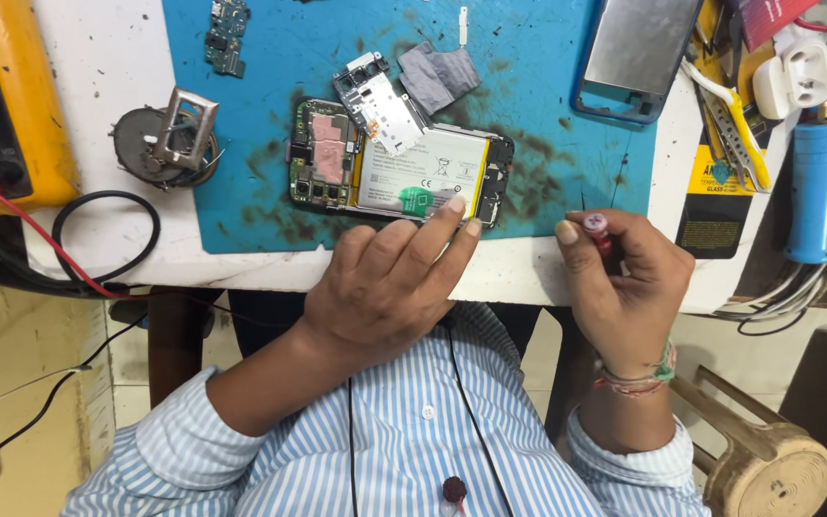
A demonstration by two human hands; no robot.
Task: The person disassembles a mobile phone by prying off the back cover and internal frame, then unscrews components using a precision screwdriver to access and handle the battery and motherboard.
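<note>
We see an opened phone (399, 163) lying on the blue mat (241, 144) at the near edge of the counter (107, 67). Our left hand (390, 278) lies open, its fingertips (456, 205) pressing the phone's near edge by the battery. Just to the right, off the phone, our right hand (624, 278) is closed around a red-capped screwdriver (597, 230), held upright. A loose circuit board (377, 101) rests tilted on the phone.
</note>
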